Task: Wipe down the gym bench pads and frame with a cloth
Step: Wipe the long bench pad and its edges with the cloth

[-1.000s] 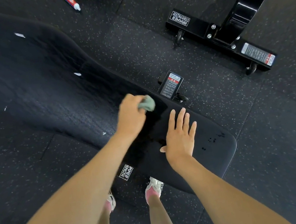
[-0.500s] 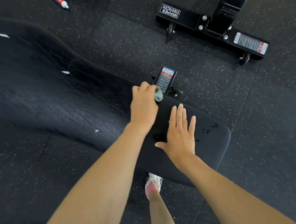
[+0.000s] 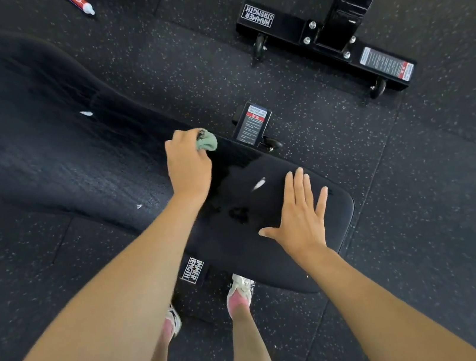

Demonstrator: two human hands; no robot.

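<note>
The curled fingers of the left hand [image 3: 189,167] hide most of the green cloth [image 3: 207,143]. Just beyond the fingertips, print on the warning label [image 3: 253,125] is too small to read.

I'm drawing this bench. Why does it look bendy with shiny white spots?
Head view: the wide-angle lens curves the back pad; the white spots look like light glinting off the pads, one on the seat pad; wet patches shine near the cloth.

Back pad [image 3: 36,134] open — right hand [image 3: 299,220] blocks seat [image 3: 235,252]
</note>
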